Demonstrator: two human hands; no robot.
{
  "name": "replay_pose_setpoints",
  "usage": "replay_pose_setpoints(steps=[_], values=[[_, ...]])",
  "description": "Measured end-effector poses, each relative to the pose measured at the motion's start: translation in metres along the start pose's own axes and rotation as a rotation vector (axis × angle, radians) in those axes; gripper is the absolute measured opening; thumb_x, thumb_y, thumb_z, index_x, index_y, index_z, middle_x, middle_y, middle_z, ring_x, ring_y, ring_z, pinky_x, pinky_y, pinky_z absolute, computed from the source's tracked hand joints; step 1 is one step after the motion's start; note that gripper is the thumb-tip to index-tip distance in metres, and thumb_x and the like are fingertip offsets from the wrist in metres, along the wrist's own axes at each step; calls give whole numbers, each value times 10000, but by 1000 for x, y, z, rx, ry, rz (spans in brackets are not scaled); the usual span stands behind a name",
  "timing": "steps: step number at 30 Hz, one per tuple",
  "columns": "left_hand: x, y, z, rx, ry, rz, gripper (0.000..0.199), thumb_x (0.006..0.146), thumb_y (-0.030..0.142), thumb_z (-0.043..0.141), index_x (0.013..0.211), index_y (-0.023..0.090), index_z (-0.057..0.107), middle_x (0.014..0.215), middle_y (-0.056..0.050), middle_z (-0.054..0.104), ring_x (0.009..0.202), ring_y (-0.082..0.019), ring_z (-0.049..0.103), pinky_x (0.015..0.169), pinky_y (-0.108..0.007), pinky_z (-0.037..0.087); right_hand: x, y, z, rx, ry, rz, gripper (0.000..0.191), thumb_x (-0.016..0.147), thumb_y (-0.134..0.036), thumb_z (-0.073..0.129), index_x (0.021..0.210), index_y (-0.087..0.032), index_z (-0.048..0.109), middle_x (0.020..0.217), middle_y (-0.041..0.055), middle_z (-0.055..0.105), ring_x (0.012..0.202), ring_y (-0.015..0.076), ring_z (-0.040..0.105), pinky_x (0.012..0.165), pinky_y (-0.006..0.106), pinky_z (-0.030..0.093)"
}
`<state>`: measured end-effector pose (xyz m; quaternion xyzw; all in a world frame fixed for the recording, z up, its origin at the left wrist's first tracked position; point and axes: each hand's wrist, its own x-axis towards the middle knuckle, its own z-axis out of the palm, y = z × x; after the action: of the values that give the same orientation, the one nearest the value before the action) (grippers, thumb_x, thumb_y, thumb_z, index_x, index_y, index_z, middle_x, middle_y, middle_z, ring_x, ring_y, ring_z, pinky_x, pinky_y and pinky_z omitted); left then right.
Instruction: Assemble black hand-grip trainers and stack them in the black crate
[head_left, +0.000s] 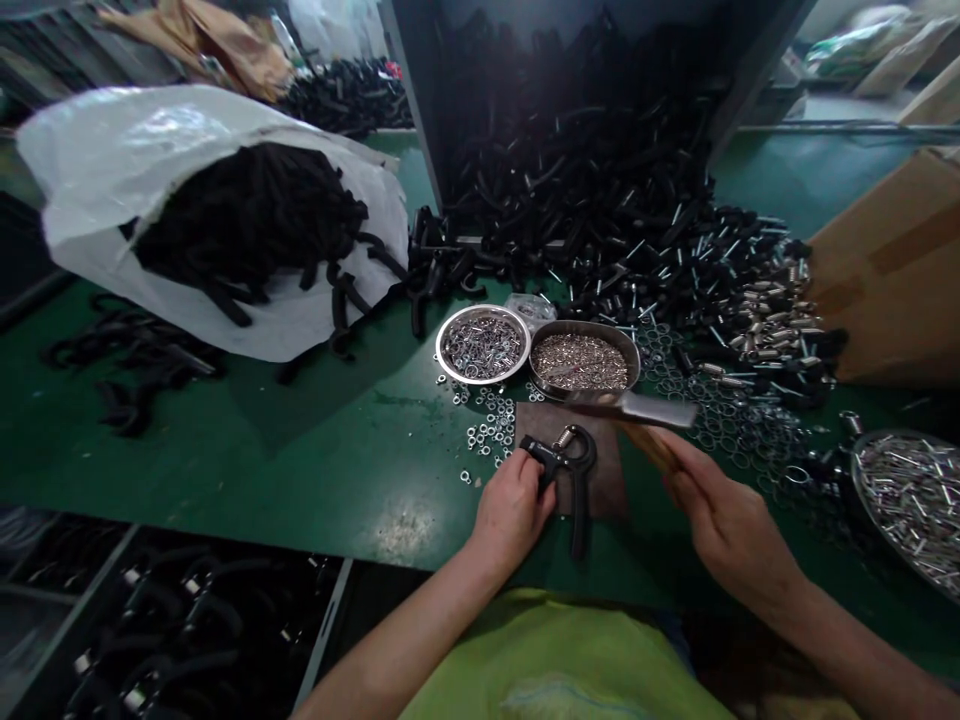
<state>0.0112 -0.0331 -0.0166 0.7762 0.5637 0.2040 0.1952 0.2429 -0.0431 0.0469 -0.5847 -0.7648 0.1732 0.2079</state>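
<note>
My left hand (514, 505) is closed round one handle of a black hand grip with a metal spring (579, 480). The grip lies on a brown square pad (609, 485), its other handle pointing toward me. My right hand (720, 510) is wrapped round the wooden handle of a hammer (649, 408), whose metal head is raised beyond the pad. Past the pad stand a round metal dish of small parts (484, 345) and a metal bowl of tiny pins (581, 362). Small metal rings (489, 430) lie scattered left of the pad.
A white sack (82, 200) spills black handles at the left. Black parts (585, 210) are heaped at the back, beside springs (772, 320) and wire rings (739, 425). A cardboard box (892, 280) and a bowl of metal pins (911, 500) stand right; a crate (326, 625) sits below the table edge.
</note>
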Motion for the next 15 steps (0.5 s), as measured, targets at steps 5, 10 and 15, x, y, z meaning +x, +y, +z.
replay_pose_setpoints(steps=[5,10,15], values=[[6,3,-2,2,-61,-42,92,790,212,575,867,183,535,910,-55,577,806,-190,563,710,-300,477,1,23,16,-143,-143,-26,467,944,-247,326,1408,-287,356,1254,40,605,998,218,652,803,369,564],[13,-10,-18,-29,-49,-58,90,772,238,595,813,192,529,831,-30,576,773,-178,558,670,-278,449,-25,59,21,-396,24,11,481,935,-343,329,1415,-328,363,921,56,682,719,225,656,613,364,531],[-3,-82,-75,107,84,-200,97,849,286,517,858,194,549,853,-32,573,798,-176,562,699,-279,439,-58,111,24,-451,182,135,473,849,-439,427,1315,-409,496,706,75,605,622,273,567,517,415,404]])
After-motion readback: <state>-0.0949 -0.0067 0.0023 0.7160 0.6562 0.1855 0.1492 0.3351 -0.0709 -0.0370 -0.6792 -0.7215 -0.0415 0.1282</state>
